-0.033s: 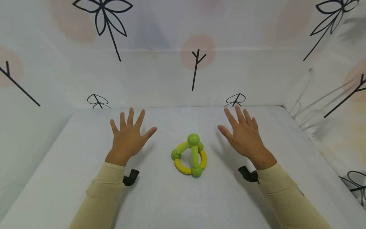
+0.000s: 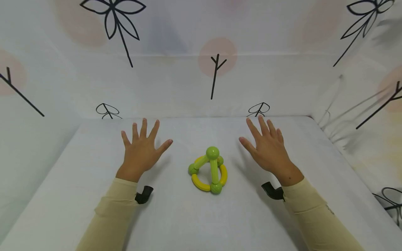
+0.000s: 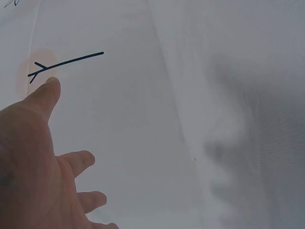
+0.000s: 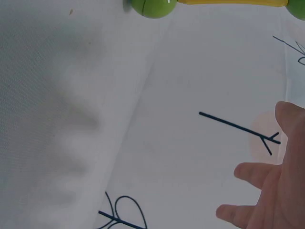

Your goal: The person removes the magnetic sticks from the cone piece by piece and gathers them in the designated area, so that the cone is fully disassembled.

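A pyramid-shaped ball-and-rod building toy [image 2: 214, 171] stands on the white table between the two hands. Green balls join its straight green rods at the top and curved yellow rods around the base. To its left, the left hand [image 2: 139, 153] is held over the table with its fingers spread and nothing in it. The right hand [image 2: 270, 153] is likewise spread on the other side, apart from the toy and holding nothing. At the top edge of the right wrist view, a green ball [image 4: 153, 6] and a yellow rod [image 4: 233, 2] of the toy show.
White cloth [image 2: 176, 83] with black plant drawings and pale pink dots hangs behind the table [image 2: 201, 223] and along its sides. A black wrist mount [image 2: 144, 194] sticks out below the left cuff, another black mount [image 2: 272, 191] below the right cuff.
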A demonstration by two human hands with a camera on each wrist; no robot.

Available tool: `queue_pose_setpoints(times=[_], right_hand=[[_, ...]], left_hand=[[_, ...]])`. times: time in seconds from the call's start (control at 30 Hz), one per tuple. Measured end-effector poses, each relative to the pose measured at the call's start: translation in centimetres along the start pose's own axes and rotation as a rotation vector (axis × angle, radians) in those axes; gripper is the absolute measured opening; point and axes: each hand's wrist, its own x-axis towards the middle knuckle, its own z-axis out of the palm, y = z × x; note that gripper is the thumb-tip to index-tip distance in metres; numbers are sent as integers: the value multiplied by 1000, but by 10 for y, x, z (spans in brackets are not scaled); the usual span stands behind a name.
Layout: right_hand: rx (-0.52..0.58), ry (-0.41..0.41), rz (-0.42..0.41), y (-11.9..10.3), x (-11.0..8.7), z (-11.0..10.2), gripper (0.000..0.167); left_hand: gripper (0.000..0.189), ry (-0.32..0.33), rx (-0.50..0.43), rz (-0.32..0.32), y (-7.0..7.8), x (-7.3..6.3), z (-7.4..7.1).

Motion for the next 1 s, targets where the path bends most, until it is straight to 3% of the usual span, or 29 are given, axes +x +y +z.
queue_pose_setpoints(times=[0.63, 0.73, 0.8, 0.9, 1.0], right_hand=[[-3, -41, -37, -7, -1, 0, 73], [79, 40, -74, -11, -1, 1, 63], [193, 133, -121, -13, -2, 2, 50], [386, 261, -222, -20, -5, 2, 27], [533, 329, -335, -28, -9, -1, 17]], left_hand=[[86, 29, 0, 33, 6, -5, -6], [77, 50, -35, 74, 9, -8, -11], [67, 78, -92, 127, 15, -12, -15], [49, 122, -221, 222, 30, -21, -23], [37, 181, -325, 317, 49, -31, -27]])
